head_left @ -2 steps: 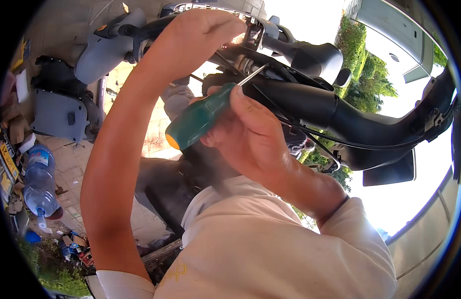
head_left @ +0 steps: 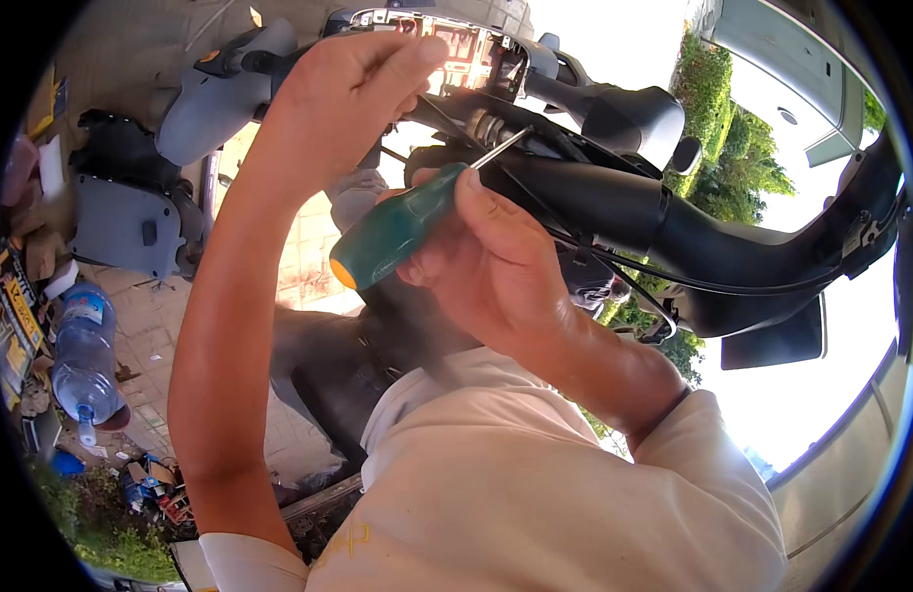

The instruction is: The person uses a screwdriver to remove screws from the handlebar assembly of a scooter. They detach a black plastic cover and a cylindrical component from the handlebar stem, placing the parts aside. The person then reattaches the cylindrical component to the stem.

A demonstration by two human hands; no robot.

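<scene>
In my right hand (head_left: pixel 501 261) is a green screwdriver (head_left: pixel 402 225) with a yellow butt end. My fingers and thumb wrap its handle, and the metal shaft points up and to the right, toward the black frame of a partly stripped scooter (head_left: pixel 595 207). My left hand (head_left: pixel 353 89) is raised farther away, beside the scooter's opened front section (head_left: pixel 466 49). Its fingers are curled in with the thumb laid forward. Whatever they may hold is hidden behind the hand. Cables and a coiled metal part (head_left: pixel 488 126) show between my two hands.
Grey body panels (head_left: pixel 121 227) lie on the paved ground at left. Near them are a large clear plastic bottle (head_left: pixel 84 345), boxes and assorted clutter. A black cable (head_left: pixel 713 288) runs along the frame at right. A pale vehicle (head_left: pixel 782 59) and green bushes stand beyond.
My left hand has drawn back to the left from the scooter's front section, so its curled fingers and thumb now show. The right hand and screwdriver have stayed in place.
</scene>
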